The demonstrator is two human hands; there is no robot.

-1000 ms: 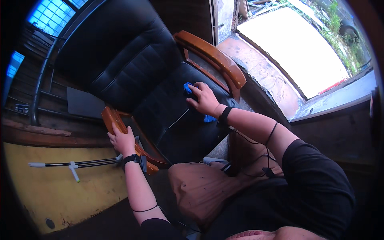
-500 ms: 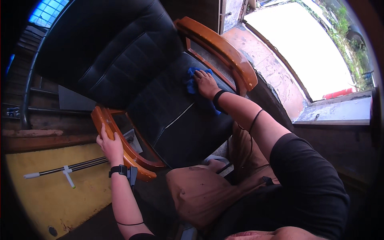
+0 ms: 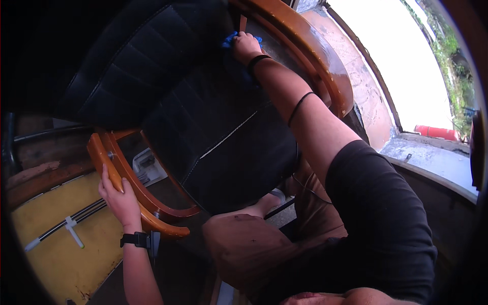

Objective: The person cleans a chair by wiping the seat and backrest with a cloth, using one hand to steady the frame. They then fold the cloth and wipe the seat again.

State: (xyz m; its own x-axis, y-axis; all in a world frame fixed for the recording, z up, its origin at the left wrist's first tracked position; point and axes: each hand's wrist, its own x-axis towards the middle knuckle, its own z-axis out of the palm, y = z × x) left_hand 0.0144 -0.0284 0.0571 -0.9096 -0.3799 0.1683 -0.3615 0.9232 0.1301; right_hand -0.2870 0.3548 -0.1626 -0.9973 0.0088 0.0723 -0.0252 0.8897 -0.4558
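Two bare hands are on one chair. At twelve o'clock the right hand (image 3: 247, 47), fingers curled down, has hold of a bunched bright-blue cloth (image 3: 230, 40) at the far rear corner of the black, stitched leather seat (image 3: 223, 173), just beside the glossy orange-brown wooden right armrest (image 3: 328, 63) at one o'clock. Over the last second, hand and cloth have moved from the seat's right middle to this corner, so the rubbing contact is now at the back edge, well apart from the pale seam line (image 3: 229, 134). The corner is dark; whether the cloth also touches the black padded leather backrest (image 3: 137, 66) is hard to tell. Near eight o'clock the left hand (image 3: 122, 203) stays on the curved orange-brown wooden left armrest (image 3: 96, 148), partly closed around it, thumb and fingers apart.
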